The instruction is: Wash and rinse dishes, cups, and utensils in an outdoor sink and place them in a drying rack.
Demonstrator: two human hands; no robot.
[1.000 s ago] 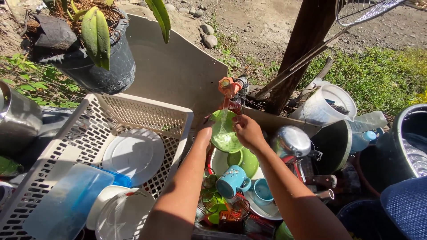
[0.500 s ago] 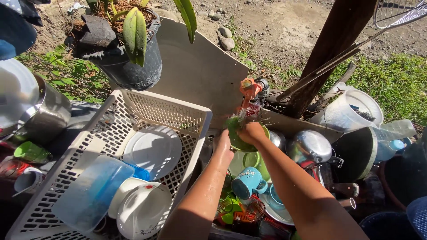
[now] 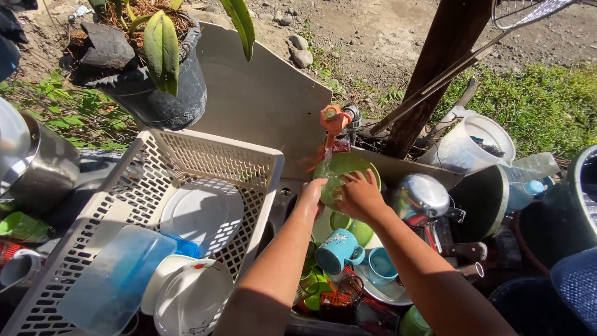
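A green plate (image 3: 349, 168) is tilted up under the running orange tap (image 3: 333, 120). My left hand (image 3: 310, 196) grips its left edge, and my right hand (image 3: 358, 194) presses on its face. Water falls from the tap onto the plate. Below my hands lies a pile of dishes: a light blue mug (image 3: 336, 250), a second blue cup (image 3: 380, 266), green bowls (image 3: 351, 226) and glasses.
A beige plastic crate (image 3: 205, 158) on the left holds white plates (image 3: 200, 213) and a blue-tinted container (image 3: 115, 280). A dark plant pot (image 3: 152, 93) stands behind it. A metal kettle (image 3: 420, 196), a white jug (image 3: 469, 149), a plastic bottle and dark buckets stand on the right.
The plate has turned from nearly edge-on under the tap to face-up towards me. My right hand now lies flat on its surface, and the camera view has shifted slightly.
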